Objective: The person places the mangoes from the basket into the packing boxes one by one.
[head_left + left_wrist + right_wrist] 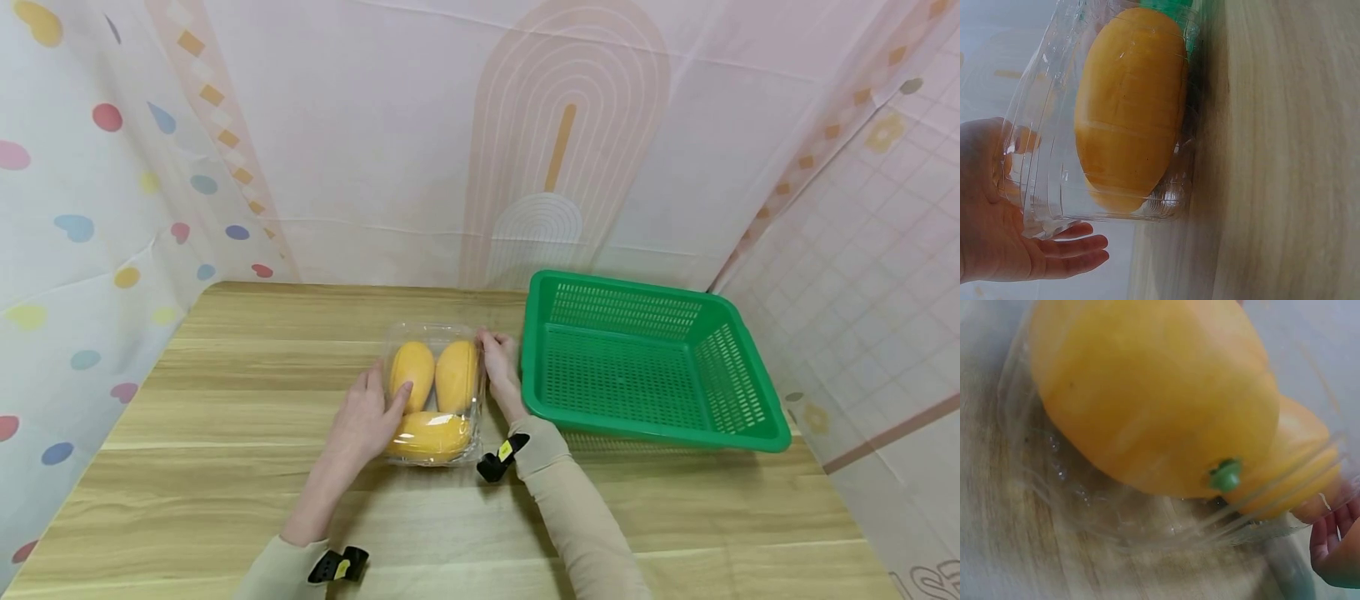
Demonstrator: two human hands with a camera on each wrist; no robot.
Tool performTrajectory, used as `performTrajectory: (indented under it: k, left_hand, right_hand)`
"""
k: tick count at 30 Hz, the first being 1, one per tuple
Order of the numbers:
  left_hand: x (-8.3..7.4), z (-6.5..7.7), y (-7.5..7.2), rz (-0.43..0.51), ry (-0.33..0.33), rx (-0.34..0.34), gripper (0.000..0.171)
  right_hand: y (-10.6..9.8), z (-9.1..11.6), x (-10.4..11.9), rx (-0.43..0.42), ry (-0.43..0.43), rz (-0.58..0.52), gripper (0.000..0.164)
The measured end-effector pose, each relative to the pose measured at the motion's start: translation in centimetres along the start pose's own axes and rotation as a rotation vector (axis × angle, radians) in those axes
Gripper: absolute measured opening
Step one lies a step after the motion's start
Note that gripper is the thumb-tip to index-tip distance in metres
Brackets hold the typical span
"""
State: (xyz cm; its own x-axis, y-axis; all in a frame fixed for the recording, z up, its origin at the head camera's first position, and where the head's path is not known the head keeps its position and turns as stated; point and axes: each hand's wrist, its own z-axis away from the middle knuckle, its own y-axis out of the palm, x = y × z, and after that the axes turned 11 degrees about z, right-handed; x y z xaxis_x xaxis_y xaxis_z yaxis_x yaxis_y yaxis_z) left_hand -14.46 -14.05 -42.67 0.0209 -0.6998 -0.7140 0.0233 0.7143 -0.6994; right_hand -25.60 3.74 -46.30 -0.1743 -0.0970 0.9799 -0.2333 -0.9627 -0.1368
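A clear plastic box [431,333] with three yellow mangoes inside lies on the table, between both hands. Two mangoes [454,377] are side by side at the far end, and a third mango [429,437] lies crosswise nearer the person. My left hand [367,417] holds the box's left side, thumb over the top and fingers along the edge. At the far right corner, the right hand [502,367] grips the box's edge. One mango [1160,394] shows a green stem end through the plastic in the right wrist view.
A green plastic basket [645,425] with slotted walls stands on the table to the right, close beside the right hand. The wooden table [225,400] ends against printed cloth at the back and sides. Each wrist wears a black strap [339,567].
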Motion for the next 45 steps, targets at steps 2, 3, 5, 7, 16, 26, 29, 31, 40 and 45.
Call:
performTrajectory:
  k: [2,3,5,7,16,26,29,31,40,45]
  left_hand:
    - [0.0,0.0,0.0,0.0,0.003,-0.004,0.075]
    - [0.0,0.0,0.0,0.0,0.004,-0.005,0.074]
    - [-0.1,0.0,0.1,-0.001,0.005,-0.007,0.074]
    - [-0.1,0.0,0.1,-0.004,0.008,-0.007,0.074]
    - [-0.1,-0.1,0.2,0.0,0.013,-0.003,0.074]
    - [-0.2,-0.1,0.3,0.003,0.01,0.004,0.074]
    - [-0.3,-0.1,0.3,0.001,0.016,0.003,0.074]
    - [-0.3,-0.1,0.3,-0.002,0.02,0.003,0.074]
    - [-0.4,-0.2,0.4,0.007,0.004,0.007,0.074]
    - [-0.4,-0.2,0.4,0.005,-0.006,0.003,0.074]
  right_hand:
    - [0.0,0.0,0.0,-0.001,-0.017,0.006,0.027]
    - [0.0,0.0,-0.1,0.001,-0.022,0.009,0.028]
    - [-0.1,-0.1,-0.1,0.005,-0.03,0.021,0.029]
    - [-0.1,-0.1,-0.2,0.012,-0.038,0.038,0.032]
    - [-0.2,-0.2,-0.2,0.016,-0.062,0.103,0.034]
    - [-0.4,-0.1,-0.4,-0.004,-0.032,0.104,0.023]
    - [-0.4,0.0,-0.4,-0.014,-0.043,0.116,0.019]
    - [-0.4,0.0,-0.4,-0.024,-0.067,0.122,0.018]
    - [-1.1,1.1,0.0,0.008,-0.166,0.162,0.035]
    - [-1.4,2.0,0.5,-0.025,-0.301,0.325,0.037]
